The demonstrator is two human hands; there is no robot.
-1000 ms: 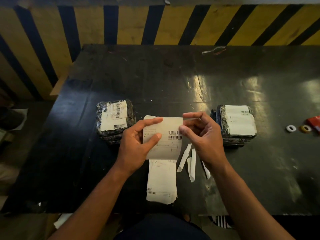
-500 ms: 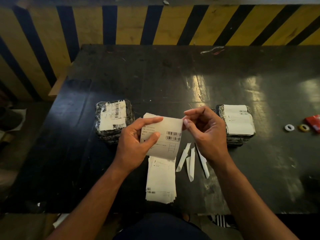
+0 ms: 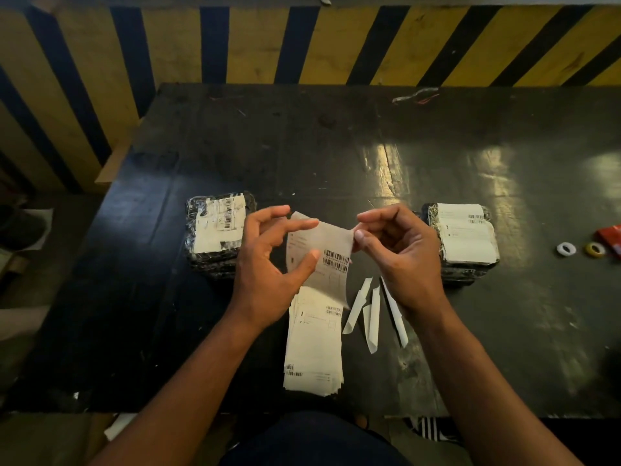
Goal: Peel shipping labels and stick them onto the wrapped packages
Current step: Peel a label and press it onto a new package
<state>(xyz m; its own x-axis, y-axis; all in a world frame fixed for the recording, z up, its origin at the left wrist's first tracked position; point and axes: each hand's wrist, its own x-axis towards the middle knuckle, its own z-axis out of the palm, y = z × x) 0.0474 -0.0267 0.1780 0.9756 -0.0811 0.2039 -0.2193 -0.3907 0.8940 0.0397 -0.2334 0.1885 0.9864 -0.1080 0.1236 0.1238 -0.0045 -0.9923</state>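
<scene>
**Inspector:** Report the hands and the label.

**Operator:** From my remote feed, the left hand holds one shipping label above the desk, near the middle of the front edge. Its thumb is pressed on the printed face and its index finger lies along the top edge, so the sheet is pinched. The other fingers are spread and loosely bent.

**Inspector:** And the right?

**Operator:** The right hand has its fingers curled, and thumb and forefinger nip the label's upper right corner. The barcode sits just below that corner. I cannot tell whether backing has come away there; the edge is too small to read.

**Inspector:** Where are the packages?

**Operator:** Two wrapped packages, both in dark film. The left package lies left of the hands, toward the desk's left edge, with a label on its top face. The right package lies just behind the right hand, also labelled on top. Neither hand touches either one.

**Inspector:** The remaining stock?

**Operator:** A stack of labels lies flat at the front edge, directly below the held sheet, printed side up. Beside it to the right lie several white backing strips, loose and fanned, partly under the right wrist.

**Inspector:** Anything else on the surface?

**Operator:** Near the right edge, a white ring, a yellow ring and a red item, cut off by the frame. A striped yellow-and-black wall stands behind the back edge.
</scene>
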